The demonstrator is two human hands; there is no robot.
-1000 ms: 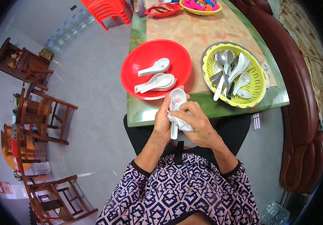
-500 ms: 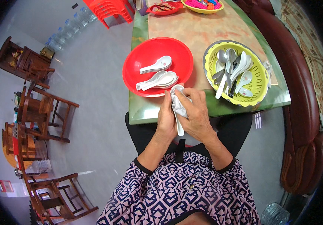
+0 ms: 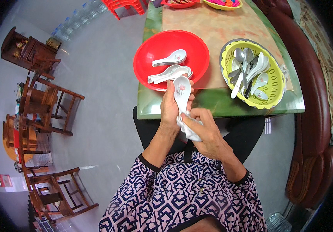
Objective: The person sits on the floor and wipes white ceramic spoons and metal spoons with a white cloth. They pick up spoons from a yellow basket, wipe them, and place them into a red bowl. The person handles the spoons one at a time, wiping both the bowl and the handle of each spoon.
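A white soup spoon [image 3: 182, 89] with a pink flower in its bowl lies in my left hand [image 3: 170, 109], bowl end pointing away from me. The fingers of that hand wrap under and around it. My right hand [image 3: 208, 132] pinches a white cloth [image 3: 190, 128] around the spoon's handle, which the cloth hides. Just beyond my hands, a red plastic basin [image 3: 146, 53] holds stacked white soup spoons [image 3: 172, 58] in two groups. To the right stands a yellow-green basket [image 3: 277, 85] with metal spoons [image 3: 239, 55] and more white soup spoons.
Everything stands on a green-edged marbled table [image 3: 228, 103]. At its far end are a red dish [image 3: 181, 4] and a yellow bowl [image 3: 224, 5] of colourful pieces. A dark red leather sofa [image 3: 309, 116] runs along the right. Wooden chairs [image 3: 54, 104] stand on the left.
The cloth has moved from the spoon's bowl down to its handle, with my right hand lower and nearer my body. The bowl and its flower now show. The whole view has shifted slightly.
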